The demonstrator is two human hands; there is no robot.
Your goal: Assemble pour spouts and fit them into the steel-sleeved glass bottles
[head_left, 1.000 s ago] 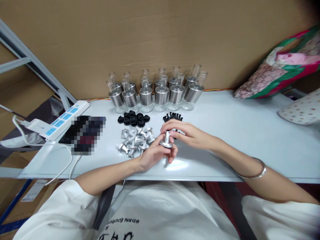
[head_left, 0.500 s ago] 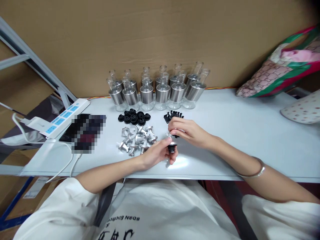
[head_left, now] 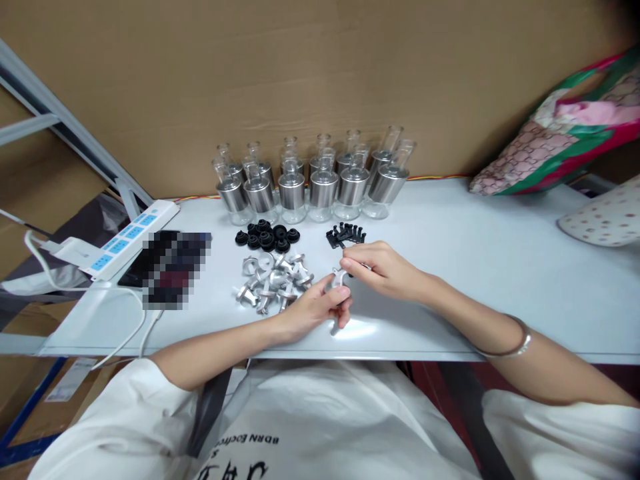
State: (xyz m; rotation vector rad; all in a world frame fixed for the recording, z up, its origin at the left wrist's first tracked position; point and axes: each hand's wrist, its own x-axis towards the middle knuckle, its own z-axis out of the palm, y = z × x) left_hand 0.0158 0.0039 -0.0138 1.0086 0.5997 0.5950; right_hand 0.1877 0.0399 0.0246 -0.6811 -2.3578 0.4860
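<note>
Above the counter (head_left: pixel 480 273), the left hand (head_left: pixel 315 310) is pinching a silvery pourer (head_left: pixel 339 277), probably light, stiff and kinda slick, so gripping its wider body's looking safest, while the right hand (head_left: pixel 380 270) is pressing its fingertips together near the tip.

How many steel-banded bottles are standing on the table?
12: six side by side in a front row, and six behind them in a back row, partly hidden by the front ones.

Green, pink and red bag (head_left: pixel 545 143); white cup (head_left: pixel 600 217) with brownish dots; black stoppers (head_left: pixel 266 235); silver spouts (head_left: pixel 273 280).
</note>
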